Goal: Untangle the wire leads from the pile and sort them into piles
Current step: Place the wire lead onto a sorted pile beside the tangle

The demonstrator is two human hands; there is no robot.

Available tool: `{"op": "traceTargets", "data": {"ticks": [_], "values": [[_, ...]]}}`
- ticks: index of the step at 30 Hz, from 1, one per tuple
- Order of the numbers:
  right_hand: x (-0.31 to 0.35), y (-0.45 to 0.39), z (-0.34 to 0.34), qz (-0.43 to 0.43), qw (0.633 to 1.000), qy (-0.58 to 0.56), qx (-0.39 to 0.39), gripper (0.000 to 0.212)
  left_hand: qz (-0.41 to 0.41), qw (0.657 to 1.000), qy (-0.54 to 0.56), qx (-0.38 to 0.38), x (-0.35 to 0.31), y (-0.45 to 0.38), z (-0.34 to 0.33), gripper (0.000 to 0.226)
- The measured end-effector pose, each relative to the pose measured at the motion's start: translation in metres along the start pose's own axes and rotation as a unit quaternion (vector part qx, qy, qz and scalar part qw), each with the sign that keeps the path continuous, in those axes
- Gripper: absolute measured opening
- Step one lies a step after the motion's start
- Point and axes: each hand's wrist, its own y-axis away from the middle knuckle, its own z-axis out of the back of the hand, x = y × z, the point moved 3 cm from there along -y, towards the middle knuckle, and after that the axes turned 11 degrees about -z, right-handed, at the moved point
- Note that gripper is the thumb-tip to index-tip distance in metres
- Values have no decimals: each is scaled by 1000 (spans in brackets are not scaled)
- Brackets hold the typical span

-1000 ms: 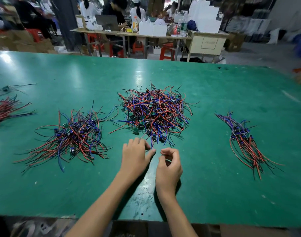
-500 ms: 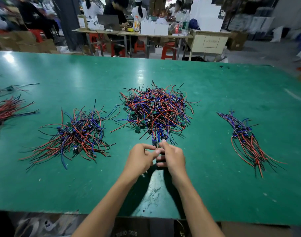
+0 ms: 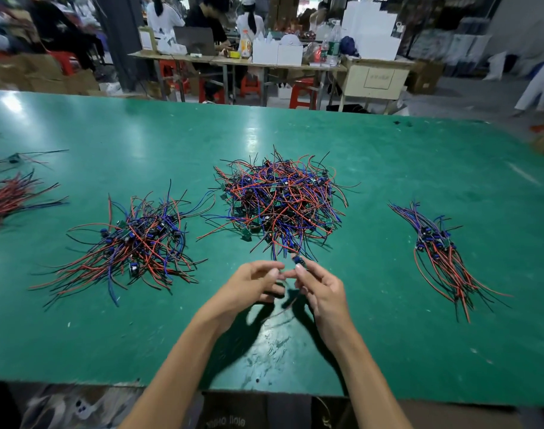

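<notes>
A tangled pile of red, blue and black wire leads [image 3: 280, 202] lies in the middle of the green table [image 3: 388, 168]. Just in front of it, my right hand [image 3: 321, 287] pinches a small blue part of one wire lead [image 3: 297, 261] between thumb and fingertip. The lead's thin wires hang blurred below my hands. My left hand [image 3: 252, 284] is close beside it, fingers curled and meeting the right fingertips; what it holds is too blurred to tell. A looser pile of leads [image 3: 134, 243] lies to the left, and a straight sorted bundle [image 3: 438, 252] to the right.
More red and black leads [image 3: 7, 196] lie at the table's far left edge. The table's near edge [image 3: 264, 388] runs just under my forearms. Beyond the table, people sit at workbenches with boxes and red stools [image 3: 298, 94].
Both hands have risen slightly off the table at the pile's near edge. My right hand now holds a lead's blue part up, pulled from the pile.
</notes>
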Motion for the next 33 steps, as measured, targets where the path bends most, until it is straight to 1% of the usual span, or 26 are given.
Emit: {"op": "traceTargets", "data": {"ticks": [2, 5, 8, 10, 11, 14, 16, 18, 21, 24, 28, 33], "values": [[0, 3, 4, -9, 999, -38, 29, 16, -38, 998, 44, -9, -5, 1, -4, 29], [-1, 5, 7, -26, 998, -28, 57, 19, -67, 992, 94, -47, -9, 1, -10, 30], [-2, 4, 10, -30, 997, -14, 64, 33, -76, 985, 137, -67, -13, 1, -13, 39], [-3, 4, 11, -24, 998, -2, 62, 38, -87, 981, 146, -89, -14, 2, -14, 44], [-4, 4, 11, -20, 998, 10, 56, 38, -94, 979, 151, -103, -15, 2, -15, 43], [-6, 4, 6, -10, 998, 57, 39, 32, -116, 968, 176, -137, -13, -1, -13, 27], [-5, 5, 5, -8, 998, 61, 33, 30, -128, 963, 179, -156, -12, -3, -8, 20], [-1, 6, 7, -9, 999, 28, 42, 33, -134, 959, 177, -178, -10, -3, -3, 18], [3, 5, 13, -25, 994, -96, 33, 35, -134, 946, 183, -233, -5, -4, 6, 17], [3, 5, 19, -47, 983, -179, 17, 35, -127, 934, 197, -271, -1, -4, 12, 17], [6, 3, 20, -51, 970, -237, 21, 33, -125, 927, 203, -288, 2, -4, 16, 20], [6, 2, 23, -51, 960, -273, 36, 35, -121, 923, 225, -286, 5, -3, 13, 21]]}}
